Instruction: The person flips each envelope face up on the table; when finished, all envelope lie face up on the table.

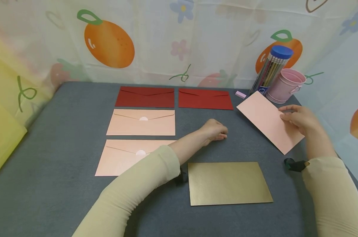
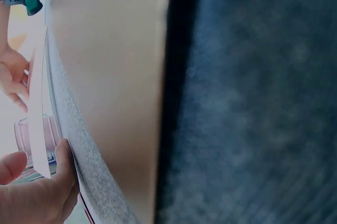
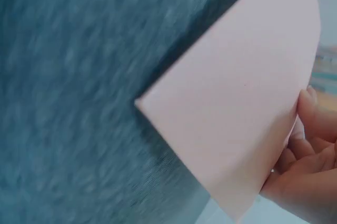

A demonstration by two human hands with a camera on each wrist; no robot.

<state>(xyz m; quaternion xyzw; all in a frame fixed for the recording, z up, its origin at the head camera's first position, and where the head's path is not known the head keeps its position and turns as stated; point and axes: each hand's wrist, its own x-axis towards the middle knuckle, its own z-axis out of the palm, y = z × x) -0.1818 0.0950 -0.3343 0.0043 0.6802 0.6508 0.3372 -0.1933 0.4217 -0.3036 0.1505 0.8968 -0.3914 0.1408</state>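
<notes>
My right hand (image 1: 301, 120) pinches a plain pink envelope (image 1: 269, 120) by its right edge, thumb on the face that shows. The envelope is tilted, one corner pointing toward me; in the right wrist view that corner of the pink envelope (image 3: 221, 87) is close over the cloth. My left hand (image 1: 212, 131) hovers over the table middle, fingers loosely bent with nothing between them. A gold envelope (image 1: 229, 184) lies flat in front of it, plain side up. Left of the hand are two pink envelopes (image 1: 140, 126) with white round seals, the nearer one partly hidden by my left sleeve.
Two red envelopes (image 1: 146, 97) lie side by side along the back of the grey table (image 1: 48, 148). At the back right stand a tube of pencils (image 1: 269, 70) with a blue lid and a pink bucket (image 1: 284, 85). A small lilac block (image 1: 240, 94) is beside them.
</notes>
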